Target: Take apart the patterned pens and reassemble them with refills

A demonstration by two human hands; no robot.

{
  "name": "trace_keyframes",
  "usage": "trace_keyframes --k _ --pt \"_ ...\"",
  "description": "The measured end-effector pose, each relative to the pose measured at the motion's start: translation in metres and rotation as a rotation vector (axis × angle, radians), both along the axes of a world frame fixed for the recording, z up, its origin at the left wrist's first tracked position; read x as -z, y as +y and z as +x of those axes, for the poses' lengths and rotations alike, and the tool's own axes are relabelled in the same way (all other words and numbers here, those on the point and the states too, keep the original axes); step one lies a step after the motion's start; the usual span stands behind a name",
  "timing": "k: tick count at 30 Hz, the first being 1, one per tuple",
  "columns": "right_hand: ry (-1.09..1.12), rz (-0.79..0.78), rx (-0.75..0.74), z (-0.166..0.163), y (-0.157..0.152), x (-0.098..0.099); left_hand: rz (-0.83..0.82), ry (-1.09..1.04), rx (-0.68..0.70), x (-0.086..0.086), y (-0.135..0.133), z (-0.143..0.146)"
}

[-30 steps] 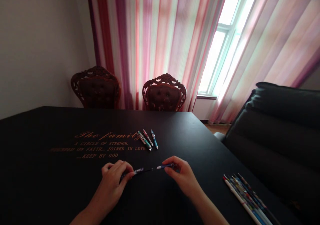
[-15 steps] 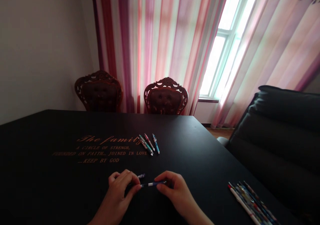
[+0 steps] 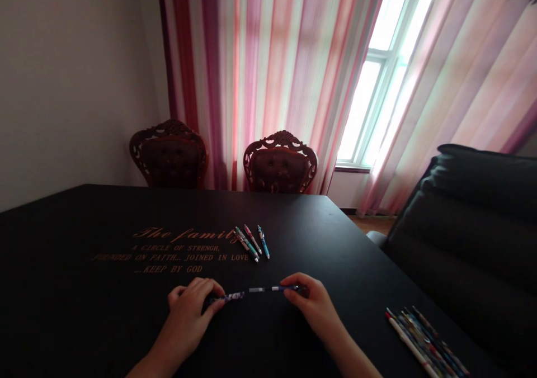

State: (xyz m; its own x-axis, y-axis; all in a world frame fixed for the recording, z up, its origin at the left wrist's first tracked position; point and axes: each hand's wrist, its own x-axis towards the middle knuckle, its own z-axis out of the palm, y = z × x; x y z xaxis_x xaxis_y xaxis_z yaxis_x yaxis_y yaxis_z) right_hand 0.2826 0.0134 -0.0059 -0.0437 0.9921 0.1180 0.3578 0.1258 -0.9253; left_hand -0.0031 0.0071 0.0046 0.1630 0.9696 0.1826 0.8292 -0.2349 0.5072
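Note:
My left hand (image 3: 196,304) pinches a purple-and-white patterned pen barrel (image 3: 235,296) between thumb and fingers, its end pointing right. Opposite it, my right hand (image 3: 307,295) grips a blue pen section (image 3: 274,288) with a thin refill sticking out to the left. A small gap parts the refill's tip from the barrel's end, and the two are nearly in line. Both hands are low over the black table (image 3: 251,344). The far ends of both pen parts are hidden by my fingers.
Several click pens (image 3: 253,242) in teal, pink and blue lie farther back, beside gold lettering (image 3: 170,249). A row of several pens (image 3: 423,341) lies near the right edge. Beyond stand two carved chairs (image 3: 280,162) and a dark padded seat (image 3: 465,221).
My left fingers have left the refill end and now hold the patterned barrel, which lay behind them. My right hand has moved slightly up and right with the blue pen section.

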Motion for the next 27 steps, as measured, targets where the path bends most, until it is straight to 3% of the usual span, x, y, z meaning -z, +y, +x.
trace_keyframes --k 15,27 --pt "-0.02 0.011 -0.046 -0.019 -0.017 -0.014 -0.056 -0.132 0.133 -0.01 -0.014 0.014" --pt "-0.051 -0.001 -0.031 -0.033 -0.023 -0.017 -0.023 -0.177 0.122 -0.009 -0.021 0.021"
